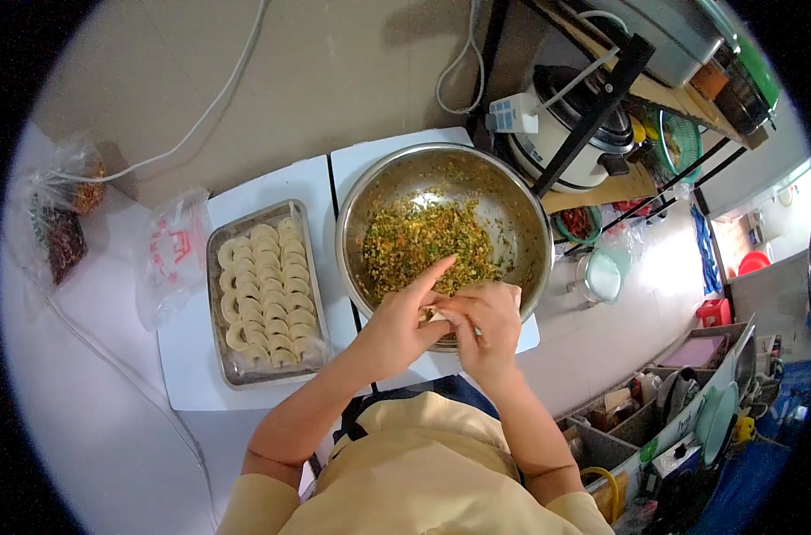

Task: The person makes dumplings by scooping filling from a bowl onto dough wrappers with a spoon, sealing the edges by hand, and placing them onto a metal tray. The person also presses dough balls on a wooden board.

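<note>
Left: crumpled clear plastic bag (169,259), red print. White cable (242,61) running down wall (334,80). Right: rice cooker (566,107), dark lid, on rack shelf (610,193); white power block (513,114) beside it. Farther off, red basin (754,262).

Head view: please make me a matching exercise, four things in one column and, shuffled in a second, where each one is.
1. Dumplings
2. Chopped filling
3. Rice cooker
4. Left hand

A. On the rack at the right
B. Against the right hand, over the near side of the round metal bowl
C. In rows in the rectangular metal tray
D. Inside the round metal bowl

Pairs: 1-C, 2-D, 3-A, 4-B.
</note>
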`<state>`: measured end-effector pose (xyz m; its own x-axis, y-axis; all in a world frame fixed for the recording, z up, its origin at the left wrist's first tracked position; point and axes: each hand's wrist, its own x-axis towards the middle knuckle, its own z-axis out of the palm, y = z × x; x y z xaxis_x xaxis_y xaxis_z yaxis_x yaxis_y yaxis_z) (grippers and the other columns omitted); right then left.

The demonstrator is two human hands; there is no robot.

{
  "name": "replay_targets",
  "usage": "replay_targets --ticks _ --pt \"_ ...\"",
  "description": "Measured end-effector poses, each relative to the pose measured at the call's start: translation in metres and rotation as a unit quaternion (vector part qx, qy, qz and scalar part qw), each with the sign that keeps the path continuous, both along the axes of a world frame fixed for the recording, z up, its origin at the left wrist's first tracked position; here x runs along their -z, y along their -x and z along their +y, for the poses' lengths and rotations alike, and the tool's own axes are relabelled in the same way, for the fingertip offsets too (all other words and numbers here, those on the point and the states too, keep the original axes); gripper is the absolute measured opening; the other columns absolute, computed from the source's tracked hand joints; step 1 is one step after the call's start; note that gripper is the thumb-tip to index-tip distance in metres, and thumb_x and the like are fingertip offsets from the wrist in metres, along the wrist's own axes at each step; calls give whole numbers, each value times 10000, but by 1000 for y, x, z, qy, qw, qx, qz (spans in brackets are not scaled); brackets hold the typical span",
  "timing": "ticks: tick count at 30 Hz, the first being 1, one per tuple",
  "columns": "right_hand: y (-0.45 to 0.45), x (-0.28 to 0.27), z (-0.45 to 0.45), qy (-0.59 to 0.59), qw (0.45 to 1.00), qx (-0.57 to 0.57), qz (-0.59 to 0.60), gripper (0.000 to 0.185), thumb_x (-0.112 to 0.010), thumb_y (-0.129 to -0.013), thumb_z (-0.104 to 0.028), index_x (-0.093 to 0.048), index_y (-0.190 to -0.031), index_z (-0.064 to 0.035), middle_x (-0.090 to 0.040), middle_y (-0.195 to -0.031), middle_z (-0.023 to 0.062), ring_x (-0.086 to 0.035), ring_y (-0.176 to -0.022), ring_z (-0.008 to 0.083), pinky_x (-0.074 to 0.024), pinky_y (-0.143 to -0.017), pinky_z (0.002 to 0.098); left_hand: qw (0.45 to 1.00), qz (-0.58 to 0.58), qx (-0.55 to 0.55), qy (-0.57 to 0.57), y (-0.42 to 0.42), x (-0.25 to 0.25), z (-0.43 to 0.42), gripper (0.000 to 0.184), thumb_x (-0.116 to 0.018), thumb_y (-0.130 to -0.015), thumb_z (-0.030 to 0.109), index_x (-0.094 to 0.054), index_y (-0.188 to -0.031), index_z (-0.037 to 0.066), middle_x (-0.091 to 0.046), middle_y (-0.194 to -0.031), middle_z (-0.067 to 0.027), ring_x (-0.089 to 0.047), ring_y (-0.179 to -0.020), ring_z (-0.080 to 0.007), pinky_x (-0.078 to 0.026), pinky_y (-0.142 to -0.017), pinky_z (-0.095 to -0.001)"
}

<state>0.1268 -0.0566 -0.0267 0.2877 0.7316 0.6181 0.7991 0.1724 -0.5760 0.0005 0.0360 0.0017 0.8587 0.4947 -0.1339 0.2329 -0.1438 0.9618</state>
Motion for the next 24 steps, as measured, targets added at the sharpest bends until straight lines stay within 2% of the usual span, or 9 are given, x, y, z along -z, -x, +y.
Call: replay_targets --ticks 1,3,5,7,12,15,17,19,24 --pt "3 3 1 -1 1000 1 0 109 -669 -716 -74 -679 -825 -71 -637 -844 69 -575 -800 236 -397 -729 352 999 -11 -10 37 -2 4 0 635 -602 -826 -17 -319 -1389 58 -622 -1042 -110 -574 -958 -129 -477 -792 -266" --pt "8 12 1 -36 963 47 264 92 -666 -748 -66 -678 -839 -58 -641 -845 73 -577 -813 236 -399 -767 340 997 -22 -20 73 -5 14 -1 563 -607 -830 -6 -392 -1349 36 -622 -1034 -90 -574 -950 -114 -479 -795 -261" --pt "9 11 -1 -41 955 36 292 107 -663 -758 -59 -678 -864 -55 -643 -848 76 -575 -814 239 -398 -782 336 980 -103 -60 157 -7 26 -6 404 -621 -834 13 -518 -1224 -2 -619 -1049 -69 -572 -944 -92 -482 -807 -244" --pt "8 7 -3 -45 946 25 320 122 -660 -769 -52 -679 -890 -52 -645 -851 79 -574 -815 242 -397 -796 332 977 -114 -74 165 -6 26 -10 374 -615 -846 28 -530 -1208 -10 -617 -1038 -48 -572 -928 -87 -477 -802 -233" --pt "-9 -8 -11 -64 993 -10 103 274 -671 -724 -67 -677 -998 -79 -639 -912 74 -564 -843 244 -378 -784 336 962 -145 -96 213 -3 22 -14 335 -612 -858 48 -551 -1183 -7 -618 -1001 -19 -571 -872 -66 -472 -757 -207" --pt "-12 -18 -11 -54 996 -38 60 260 -649 -730 -124 -684 -987 -98 -622 -975 67 -552 -886 245 -351 -802 366 972 -126 -66 185 -1 23 -15 324 -607 -862 48 -555 -1179 1 -619 -971 -9 -562 -829 -47 -466 -718 -193" --pt "-14 -20 -12 -49 997 -51 34 254 -639 -739 -141 -687 -985 -106 -618 -994 65 -550 -896 245 -345 -808 376 981 -67 -46 175 -1 22 -15 347 -616 -848 22 -546 -1186 -6 -620 -1059 -47 -580 -941 -97 -484 -833 -246" --pt "-16 -20 -13 -33 997 -60 22 226 -656 -753 -161 -698 -965 -95 -610 -985 106 -530 -899 254 -376 -816 364 978 -93 -35 185 -1 22 -16 347 -615 -848 21 -545 -1187 -8 -620 -1061 -48 -581 -938 -98 -486 -832 -246" --pt "-16 -22 -17 -34 997 -67 -22 227 -653 -735 -156 -703 -952 -113 -616 -961 73 -540 -871 236 -357 -796 358 962 -143 -21 232 0 12 -18 343 -618 -846 25 -548 -1180 -14 -624 -1057 -57 -584 -936 -100 -487 -833 -245"
